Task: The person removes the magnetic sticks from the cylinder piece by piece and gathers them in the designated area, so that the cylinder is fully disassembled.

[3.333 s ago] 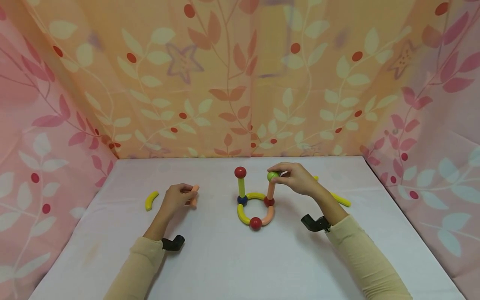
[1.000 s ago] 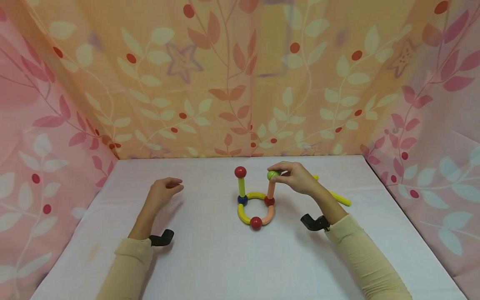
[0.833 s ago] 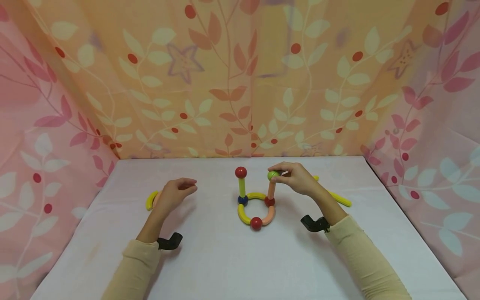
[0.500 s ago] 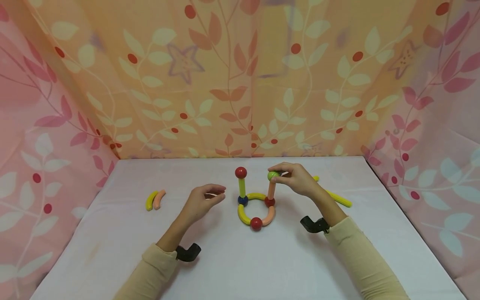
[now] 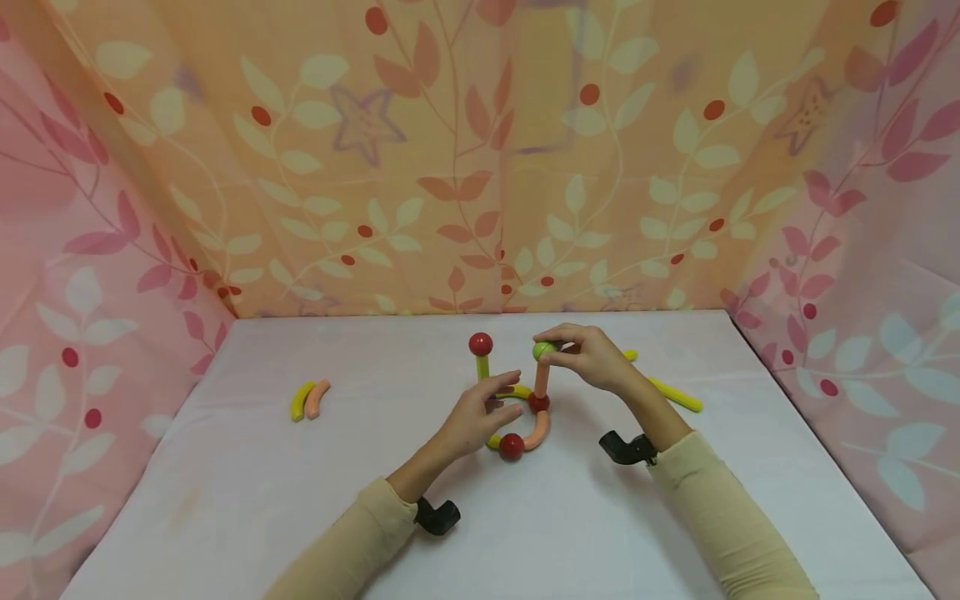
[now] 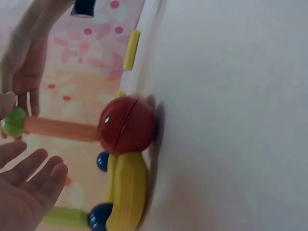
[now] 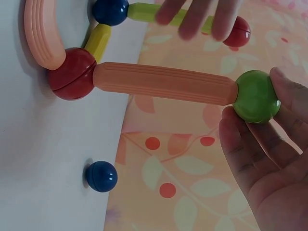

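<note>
A ring of curved yellow and orange magnetic rods joined by balls lies mid-table, with a red ball (image 5: 512, 447) at its front. Two uprights rise from it: a lime rod (image 5: 483, 367) topped by a red ball (image 5: 481, 343), and an orange rod (image 7: 166, 83) topped by a green ball (image 7: 256, 96). My right hand (image 5: 592, 357) pinches that green ball between thumb and fingers. My left hand (image 5: 471, 421) hovers over the ring's left side, fingers spread and holding nothing, covering the blue ball there in the head view. In the left wrist view, that blue ball (image 6: 100, 217) shows.
Curved yellow (image 5: 302, 401) and orange (image 5: 318, 399) rods lie side by side at the left. Straight yellow rods (image 5: 677, 396) lie behind the right forearm. A loose blue ball (image 7: 102, 176) sits on the table in the right wrist view. Patterned curtains (image 5: 450, 167) surround the white table.
My left hand has put down the orange curved rod beside the yellow one at the left, let it go, and moved right to the ring. The right hand stays on the green ball.
</note>
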### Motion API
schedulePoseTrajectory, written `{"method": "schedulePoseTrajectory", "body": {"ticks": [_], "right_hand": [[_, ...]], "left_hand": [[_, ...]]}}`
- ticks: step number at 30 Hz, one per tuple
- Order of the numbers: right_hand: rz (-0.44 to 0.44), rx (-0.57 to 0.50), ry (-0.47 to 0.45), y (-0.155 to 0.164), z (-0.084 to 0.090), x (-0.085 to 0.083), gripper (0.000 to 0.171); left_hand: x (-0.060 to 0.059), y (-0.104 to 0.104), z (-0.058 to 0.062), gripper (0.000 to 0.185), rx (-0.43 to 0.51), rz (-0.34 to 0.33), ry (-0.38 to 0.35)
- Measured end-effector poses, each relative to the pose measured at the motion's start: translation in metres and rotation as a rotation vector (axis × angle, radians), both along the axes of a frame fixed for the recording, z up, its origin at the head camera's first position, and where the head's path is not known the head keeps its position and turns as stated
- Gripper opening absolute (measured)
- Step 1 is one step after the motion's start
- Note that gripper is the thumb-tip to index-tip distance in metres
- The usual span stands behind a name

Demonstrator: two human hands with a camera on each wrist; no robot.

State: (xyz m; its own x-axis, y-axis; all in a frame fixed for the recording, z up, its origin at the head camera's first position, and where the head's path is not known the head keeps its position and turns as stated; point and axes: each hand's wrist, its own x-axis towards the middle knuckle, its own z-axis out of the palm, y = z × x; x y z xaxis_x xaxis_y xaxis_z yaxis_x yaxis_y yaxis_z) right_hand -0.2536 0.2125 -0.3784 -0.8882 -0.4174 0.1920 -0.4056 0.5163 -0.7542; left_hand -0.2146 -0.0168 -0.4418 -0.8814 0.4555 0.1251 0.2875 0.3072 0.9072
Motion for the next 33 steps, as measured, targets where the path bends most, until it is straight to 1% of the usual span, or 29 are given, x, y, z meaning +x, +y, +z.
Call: {"method": "schedulePoseTrajectory", "body": {"ticks": [3, 6, 9, 13, 17, 21, 28, 33], "right_hand": [[0.003, 0.005, 0.005, -0.001, 0.001, 0.000, 0.035], [0.009, 0.006, 0.010, -0.001, 0.001, 0.000, 0.035], [0.014, 0.002, 0.015, -0.002, 0.001, -0.001, 0.034], [0.014, 0.002, 0.022, -0.003, 0.001, -0.001, 0.033], [0.014, 0.003, 0.027, -0.004, 0.001, -0.001, 0.033], [0.015, 0.002, 0.029, -0.004, 0.000, -0.002, 0.033], [0.013, -0.008, 0.020, -0.003, 0.000, -0.002, 0.033], [0.011, -0.002, 0.022, -0.002, 0.000, -0.001, 0.034]], "left_hand": [[-0.005, 0.011, -0.004, 0.059, 0.011, -0.017, -0.038], [-0.009, 0.019, -0.006, 0.063, 0.039, 0.002, -0.076], [-0.014, 0.027, -0.008, 0.064, 0.053, 0.048, -0.124], [-0.020, 0.036, -0.007, 0.055, 0.075, 0.109, -0.169], [-0.026, 0.043, -0.008, 0.044, 0.116, 0.135, -0.173], [-0.030, 0.047, -0.008, 0.039, 0.136, 0.163, -0.170], [-0.033, 0.050, -0.008, 0.034, 0.186, 0.151, -0.175], [-0.036, 0.050, -0.011, 0.034, 0.188, 0.143, -0.178]]}}
